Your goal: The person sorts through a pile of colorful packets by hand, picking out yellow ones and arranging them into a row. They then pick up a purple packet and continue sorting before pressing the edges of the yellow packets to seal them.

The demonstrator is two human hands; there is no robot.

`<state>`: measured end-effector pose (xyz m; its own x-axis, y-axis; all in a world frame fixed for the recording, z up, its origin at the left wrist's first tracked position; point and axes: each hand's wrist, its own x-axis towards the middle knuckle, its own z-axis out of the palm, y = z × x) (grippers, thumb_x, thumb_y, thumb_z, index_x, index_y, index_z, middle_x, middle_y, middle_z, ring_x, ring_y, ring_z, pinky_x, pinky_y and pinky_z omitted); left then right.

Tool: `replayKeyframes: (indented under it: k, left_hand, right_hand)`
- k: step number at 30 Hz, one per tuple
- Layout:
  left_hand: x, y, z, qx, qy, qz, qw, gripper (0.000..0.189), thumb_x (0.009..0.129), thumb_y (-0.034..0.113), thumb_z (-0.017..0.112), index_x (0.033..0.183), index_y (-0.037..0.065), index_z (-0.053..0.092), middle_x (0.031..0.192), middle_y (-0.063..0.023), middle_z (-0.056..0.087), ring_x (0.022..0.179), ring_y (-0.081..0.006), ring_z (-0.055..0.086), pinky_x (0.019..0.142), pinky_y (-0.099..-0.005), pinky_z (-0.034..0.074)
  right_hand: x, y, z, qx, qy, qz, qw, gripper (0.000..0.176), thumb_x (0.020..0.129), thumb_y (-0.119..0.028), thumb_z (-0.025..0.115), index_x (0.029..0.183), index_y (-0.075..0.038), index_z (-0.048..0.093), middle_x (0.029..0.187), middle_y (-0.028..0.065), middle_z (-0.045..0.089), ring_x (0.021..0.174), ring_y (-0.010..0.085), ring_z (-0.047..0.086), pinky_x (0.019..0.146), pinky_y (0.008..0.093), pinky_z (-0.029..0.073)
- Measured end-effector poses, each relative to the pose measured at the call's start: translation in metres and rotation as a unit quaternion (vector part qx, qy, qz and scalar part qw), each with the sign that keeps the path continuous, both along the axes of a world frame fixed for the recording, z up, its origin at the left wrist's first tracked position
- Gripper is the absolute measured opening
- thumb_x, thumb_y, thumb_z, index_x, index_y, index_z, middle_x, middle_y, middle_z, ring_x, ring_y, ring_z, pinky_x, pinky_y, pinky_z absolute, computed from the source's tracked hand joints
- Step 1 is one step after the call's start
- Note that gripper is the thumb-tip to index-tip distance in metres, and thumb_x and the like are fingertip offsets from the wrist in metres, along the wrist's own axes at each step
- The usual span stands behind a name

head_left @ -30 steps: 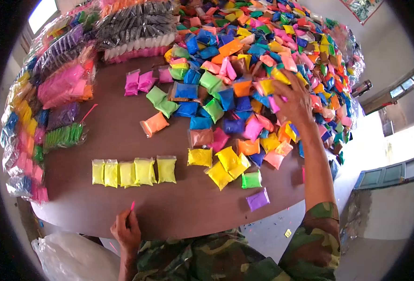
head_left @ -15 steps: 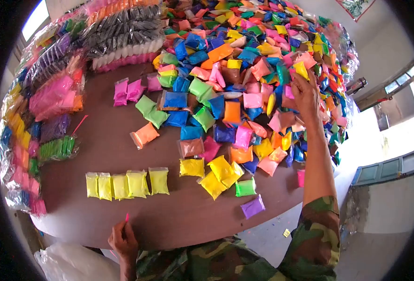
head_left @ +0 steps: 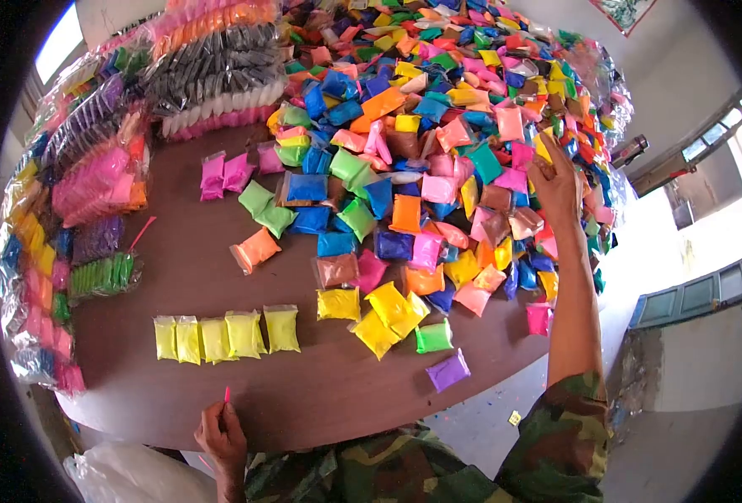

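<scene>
At the near table edge, my left hand (head_left: 222,433) is closed around a thin pink strip (head_left: 228,394) whose end sticks up past the fingers. Beyond it lies a row of several light-yellow packets (head_left: 215,339), side by side. My right hand (head_left: 557,186) reaches over the right part of a big heap of coloured packets (head_left: 438,189). Its fingers are bent around a yellow packet (head_left: 544,148), partly covered by them. Deeper yellow packets (head_left: 377,334), a green packet (head_left: 434,337) and a purple packet (head_left: 448,370) lie at the heap's near side.
Bundled packets in clear bags (head_left: 103,180) are stacked along the left and back of the brown table (head_left: 178,277). Another pink strip (head_left: 142,233) lies by the green bundle (head_left: 105,273). A white plastic bag (head_left: 140,474) is below the near left edge.
My right hand has drawn slightly nearer, with the yellow packet moving along at its fingers. Some packets around it have shifted. My left hand stays in place with the strip.
</scene>
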<state>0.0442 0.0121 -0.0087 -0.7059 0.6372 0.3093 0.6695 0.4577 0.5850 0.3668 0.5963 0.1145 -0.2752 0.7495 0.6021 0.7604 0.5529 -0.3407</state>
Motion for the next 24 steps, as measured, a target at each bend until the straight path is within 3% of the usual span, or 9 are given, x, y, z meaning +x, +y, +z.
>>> replayKeyframes:
  k: [1, 4, 8, 9, 12, 13, 16, 20, 24]
  left_hand:
    - [0.0, -0.001, -0.002, 0.001, -0.008, 0.002, 1.0, 0.007, 0.101, 0.007, 0.07, 0.1, 0.0, 0.069, 0.078, -0.0165, 0.067, 0.063, -0.0321, 0.064, 0.06, -0.0416, 0.049]
    - [-0.001, -0.004, -0.004, 0.004, -0.014, 0.004, 1.0, 0.007, 0.1, 0.007, 0.071, 0.1, 0.0, 0.069, 0.079, -0.0168, 0.068, 0.064, -0.033, 0.065, 0.061, -0.0416, 0.05]
    - [-0.001, -0.004, -0.004, 0.01, -0.002, 0.002, 1.0, 0.006, 0.1, 0.007, 0.072, 0.1, 0.001, 0.069, 0.081, -0.0175, 0.07, 0.067, -0.0344, 0.067, 0.063, -0.042, 0.052]
    - [-0.002, -0.005, -0.006, 0.013, -0.006, 0.003, 1.0, 0.006, 0.1, 0.007, 0.072, 0.1, 0.001, 0.069, 0.082, -0.0178, 0.07, 0.067, -0.0348, 0.068, 0.064, -0.0422, 0.053]
    - [-0.002, -0.002, -0.006, 0.028, 0.008, -0.005, 1.0, 0.006, 0.099, 0.006, 0.072, 0.1, 0.001, 0.069, 0.083, -0.0182, 0.071, 0.069, -0.0359, 0.069, 0.065, -0.043, 0.054]
    - [-0.002, -0.001, -0.005, 0.028, 0.009, -0.006, 1.0, 0.006, 0.099, 0.006, 0.072, 0.1, 0.001, 0.069, 0.083, -0.0183, 0.071, 0.069, -0.0361, 0.069, 0.065, -0.0431, 0.054]
    - [-0.002, -0.001, -0.005, 0.029, 0.006, -0.007, 1.0, 0.006, 0.099, 0.006, 0.073, 0.099, 0.002, 0.069, 0.082, -0.0184, 0.071, 0.068, -0.0365, 0.069, 0.064, -0.0432, 0.054]
    - [-0.002, -0.001, -0.002, 0.023, 0.008, -0.008, 1.0, 0.006, 0.098, 0.005, 0.073, 0.099, 0.002, 0.069, 0.081, -0.0183, 0.07, 0.067, -0.0365, 0.069, 0.063, -0.0434, 0.054]
    - [-0.001, 0.0, 0.0, 0.016, 0.008, -0.001, 1.0, 0.006, 0.098, 0.005, 0.074, 0.099, 0.002, 0.069, 0.08, -0.0182, 0.07, 0.065, -0.0363, 0.068, 0.061, -0.0436, 0.053]
  right_hand:
    - [-0.002, -0.005, -0.002, -0.006, 0.016, 0.036, 0.999, 0.065, 0.093, -0.019, 0.079, 0.155, -0.018, 0.059, 0.14, 0.0211, 0.07, 0.102, 0.0316, 0.078, 0.087, 0.0442, 0.062]
    - [-0.022, -0.041, 0.012, -0.101, 0.033, 0.022, 0.994, 0.068, 0.095, -0.018, 0.076, 0.159, -0.018, 0.054, 0.141, 0.0218, 0.069, 0.103, 0.0317, 0.079, 0.088, 0.0446, 0.062]
    - [-0.015, -0.044, -0.011, -0.045, -0.016, 0.053, 0.997, 0.057, 0.097, -0.02, 0.074, 0.151, -0.011, 0.06, 0.132, 0.021, 0.073, 0.103, 0.0332, 0.078, 0.089, 0.0453, 0.061]
    - [-0.025, -0.064, 0.002, -0.079, -0.001, 0.065, 0.995, 0.052, 0.096, -0.029, 0.075, 0.142, -0.006, 0.066, 0.135, 0.0208, 0.071, 0.111, 0.0363, 0.075, 0.096, 0.0469, 0.059]
    - [-0.026, -0.078, -0.007, 0.036, -0.166, 0.048, 0.984, 0.054, 0.095, -0.037, 0.075, 0.137, -0.003, 0.069, 0.141, 0.0202, 0.066, 0.123, 0.0396, 0.069, 0.103, 0.0482, 0.055]
    - [-0.031, -0.087, -0.005, -0.042, -0.136, 0.039, 0.989, 0.055, 0.093, -0.039, 0.076, 0.135, -0.005, 0.071, 0.143, 0.0189, 0.064, 0.131, 0.0395, 0.063, 0.11, 0.052, 0.049]
    - [-0.045, -0.099, -0.011, 0.037, -0.208, 0.019, 0.977, 0.053, 0.09, -0.037, 0.078, 0.133, -0.008, 0.073, 0.142, 0.0169, 0.064, 0.131, 0.0371, 0.062, 0.113, 0.0543, 0.045]
    - [-0.087, -0.109, -0.021, 0.07, -0.209, 0.091, 0.971, 0.051, 0.088, -0.034, 0.079, 0.133, -0.01, 0.073, 0.147, 0.0135, 0.061, 0.136, 0.0346, 0.058, 0.111, 0.0534, 0.045]
    - [-0.15, -0.135, -0.025, 0.078, -0.209, 0.252, 0.942, 0.046, 0.08, -0.029, 0.083, 0.121, -0.01, 0.073, 0.139, 0.012, 0.063, 0.134, 0.0325, 0.058, 0.109, 0.0524, 0.045]
